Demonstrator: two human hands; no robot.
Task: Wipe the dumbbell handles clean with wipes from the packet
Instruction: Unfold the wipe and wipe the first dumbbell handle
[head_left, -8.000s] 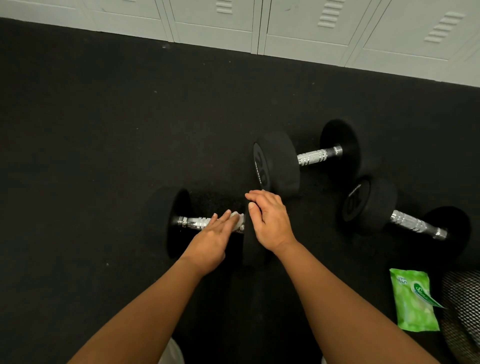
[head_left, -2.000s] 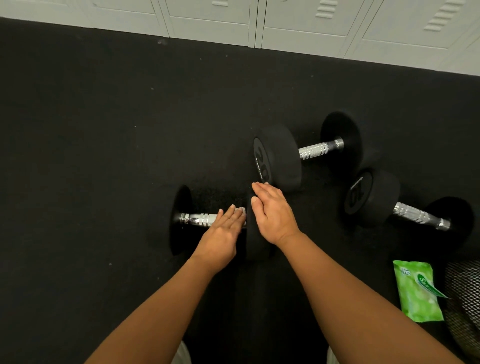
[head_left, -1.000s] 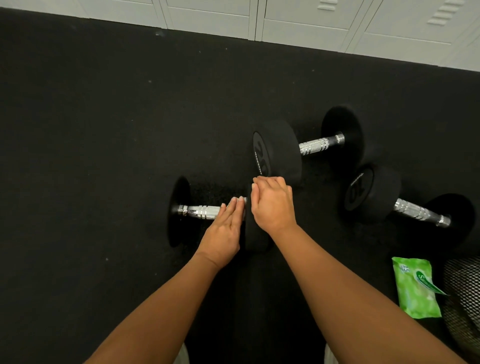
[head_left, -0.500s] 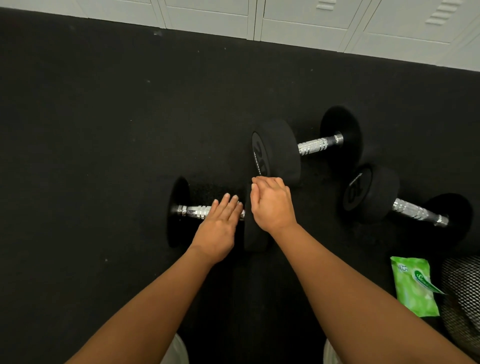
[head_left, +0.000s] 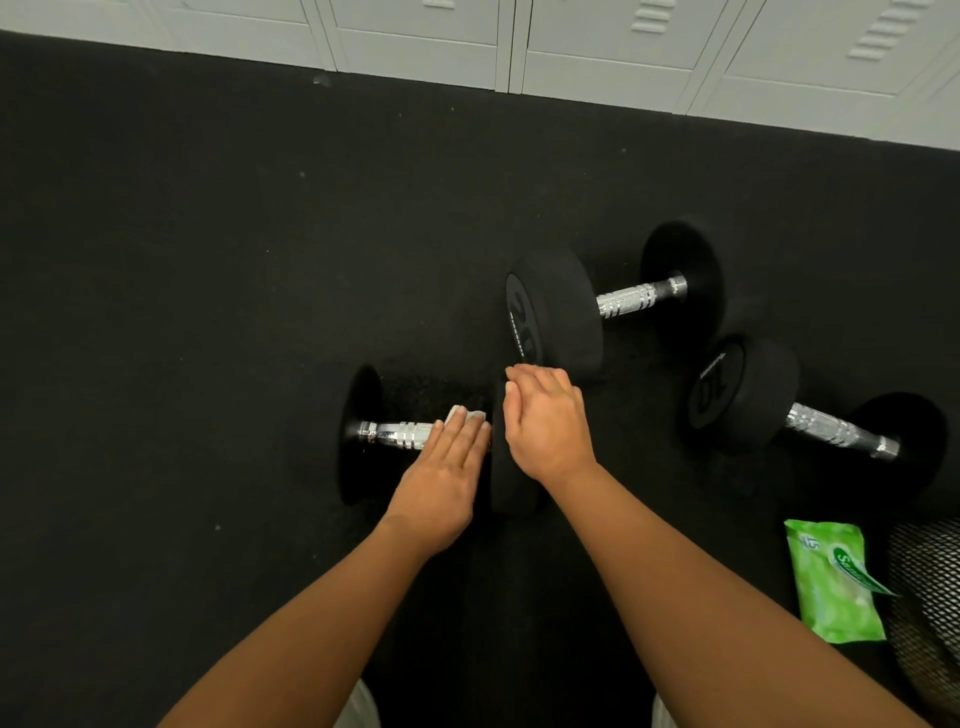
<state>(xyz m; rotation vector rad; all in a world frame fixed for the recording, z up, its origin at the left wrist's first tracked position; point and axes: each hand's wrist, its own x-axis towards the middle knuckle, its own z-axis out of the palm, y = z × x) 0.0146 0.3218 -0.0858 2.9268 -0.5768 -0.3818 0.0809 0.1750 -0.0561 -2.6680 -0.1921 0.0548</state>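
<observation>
Wipe (head_left: 466, 414) edge now shows past left hand (head_left: 441, 478); open floor (head_left: 182, 312) leftward.

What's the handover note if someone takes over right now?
Left hand: flat, fingers straight, pressing a white wipe onto the near dumbbell's handle, at its right end.
Right hand: rests on that dumbbell's right head, steadying it.
Packet: on the floor at far right, flap lifted, beside a mesh basket.
Done: near handle is mid-wipe.
Left: finish it, then the middle dumbbell and right dumbbell. Whether those are already wiped cannot be told.
</observation>
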